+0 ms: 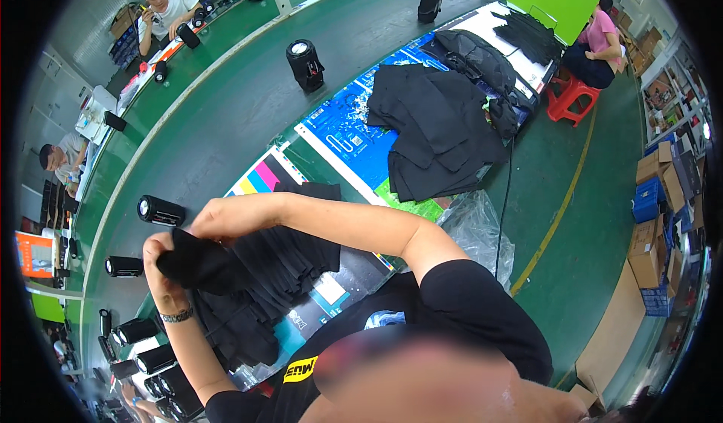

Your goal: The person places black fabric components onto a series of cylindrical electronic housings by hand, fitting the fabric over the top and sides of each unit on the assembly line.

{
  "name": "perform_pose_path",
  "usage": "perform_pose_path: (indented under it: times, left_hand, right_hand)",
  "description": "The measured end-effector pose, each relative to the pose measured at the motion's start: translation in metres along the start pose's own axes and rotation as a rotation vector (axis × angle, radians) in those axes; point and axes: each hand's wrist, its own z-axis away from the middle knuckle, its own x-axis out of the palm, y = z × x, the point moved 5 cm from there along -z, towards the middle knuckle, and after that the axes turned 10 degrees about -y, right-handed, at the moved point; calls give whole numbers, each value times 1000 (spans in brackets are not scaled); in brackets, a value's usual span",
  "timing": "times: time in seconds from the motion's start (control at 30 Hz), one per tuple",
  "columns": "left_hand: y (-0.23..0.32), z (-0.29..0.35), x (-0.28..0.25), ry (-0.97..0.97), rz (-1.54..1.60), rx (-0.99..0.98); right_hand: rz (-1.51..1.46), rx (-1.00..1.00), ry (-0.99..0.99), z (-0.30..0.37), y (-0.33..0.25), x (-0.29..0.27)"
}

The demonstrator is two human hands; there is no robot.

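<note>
A black cloth piece, bunched and folded, is held up between my two hands at the left. My left hand, with a watch on the wrist, is closed on its left side. Bent over its upper edge, my right hand has its fingers curled at the cloth; the fingertips are partly hidden. Underneath lies a row of overlapping black cloth pieces on the printed table covering. Just beyond my hands a black cylindrical speaker lies on its side, with another speaker to its left.
A loose pile of black cloth pieces covers the table to the right, beside a clear plastic bag. Beyond runs a dark conveyor belt carrying an upright speaker. Co-workers sit across it. A red stool and cardboard boxes stand right.
</note>
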Motion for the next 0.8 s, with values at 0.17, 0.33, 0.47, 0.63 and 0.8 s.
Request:
perform_pose_path:
  times: [0.17, 0.33, 0.47, 0.63, 0.8]
  left_hand:
    - [32, 11, 47, -612, 10, -137]
    - [46, 22, 34, -545, -256, -6]
    - [48, 19, 18, -571, -259, -91]
    - [23, 16, -29, -406, -53, -190]
    - [-6, -13, -73, -78, 17, -205]
  right_hand:
    - [229, -34, -272, 6, -3, 5]
    - [295, -71, -395, -12, -9, 21]
    - [351, -204, -374, -16, -26, 20]
    - [-105, -262, -51, -49, -18, -3]
    - [126, -170, 356, -108, 16, -51]
